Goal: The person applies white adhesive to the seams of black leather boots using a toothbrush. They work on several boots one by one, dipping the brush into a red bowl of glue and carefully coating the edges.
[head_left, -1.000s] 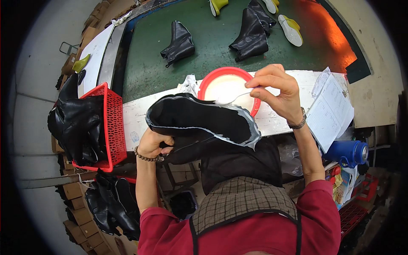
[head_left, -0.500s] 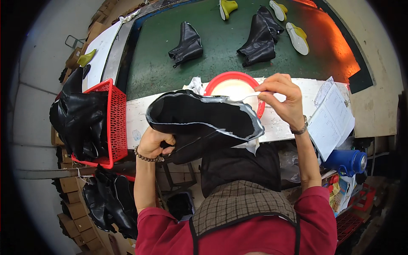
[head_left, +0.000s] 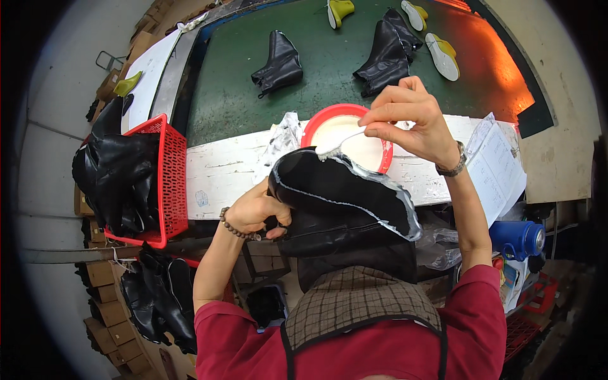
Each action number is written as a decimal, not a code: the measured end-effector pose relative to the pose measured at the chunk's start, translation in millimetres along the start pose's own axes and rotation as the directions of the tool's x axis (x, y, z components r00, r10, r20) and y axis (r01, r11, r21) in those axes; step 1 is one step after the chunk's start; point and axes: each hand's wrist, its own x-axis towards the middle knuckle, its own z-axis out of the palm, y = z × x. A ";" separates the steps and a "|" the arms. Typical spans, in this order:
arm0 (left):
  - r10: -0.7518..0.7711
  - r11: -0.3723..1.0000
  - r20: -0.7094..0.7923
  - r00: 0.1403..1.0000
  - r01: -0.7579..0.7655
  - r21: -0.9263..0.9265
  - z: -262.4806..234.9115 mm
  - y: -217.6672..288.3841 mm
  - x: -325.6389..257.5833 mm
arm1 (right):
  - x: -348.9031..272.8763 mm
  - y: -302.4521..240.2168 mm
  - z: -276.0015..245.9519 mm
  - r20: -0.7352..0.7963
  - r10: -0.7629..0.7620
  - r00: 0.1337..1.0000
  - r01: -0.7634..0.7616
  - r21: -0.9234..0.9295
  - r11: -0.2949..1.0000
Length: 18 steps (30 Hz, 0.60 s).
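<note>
My left hand is closed around one side of a black boot upper, its sole side open and facing up. Wet white paste lines the upper's rim, thickest along the far and right edges. In my right hand a thin white brush, much like a toothbrush, is pinched between thumb and fingers. Its bristles rest at the far left edge of the upper. Just beyond stands a red bowl of creamy white liquid, with the brush handle crossing in front of it.
At left, a red basket is heaped with black boots. More black boots and yellow shoe pieces with white soles lie on the green surface, which glows orange at right. Papers and a blue flask are at right.
The boot upper has shifted right and turned in my left hand. My right hand has risen slightly, and the brush now touches the upper's far left edge.
</note>
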 end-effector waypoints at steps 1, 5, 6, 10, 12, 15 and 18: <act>-0.079 0.997 0.037 0.996 0.079 -0.008 -3.8 -2.5 5.3 | 4.1 1.7 1.4 -0.005 -0.026 1.000 0.026 -0.004 1.000; -0.076 0.995 0.108 0.991 0.083 -0.055 9.8 -9.5 20.2 | 23.9 -2.0 15.7 -0.034 -0.128 0.991 0.128 0.018 0.992; -0.077 0.995 0.106 0.991 0.083 -0.061 7.2 -10.9 20.5 | 27.6 -3.2 17.3 -0.047 -0.154 0.987 0.155 0.031 0.987; -0.038 0.996 0.022 0.999 0.039 -0.079 4.2 -3.3 9.6 | 14.1 11.9 13.3 -0.045 -0.086 0.995 0.087 0.022 0.996; -0.015 0.998 -0.040 0.999 0.012 -0.065 -1.0 0.6 4.4 | 1.0 18.8 11.6 -0.033 -0.019 0.999 0.021 0.046 0.999; 0.062 0.995 -0.058 0.996 -0.067 -0.079 -12.9 1.8 2.0 | -8.8 26.8 10.3 -0.081 0.012 0.997 -0.008 0.052 0.999; 0.129 0.977 -0.148 0.980 -0.152 -0.152 -22.5 11.9 7.9 | -31.9 51.5 8.9 -0.346 0.258 0.902 -0.222 0.142 0.965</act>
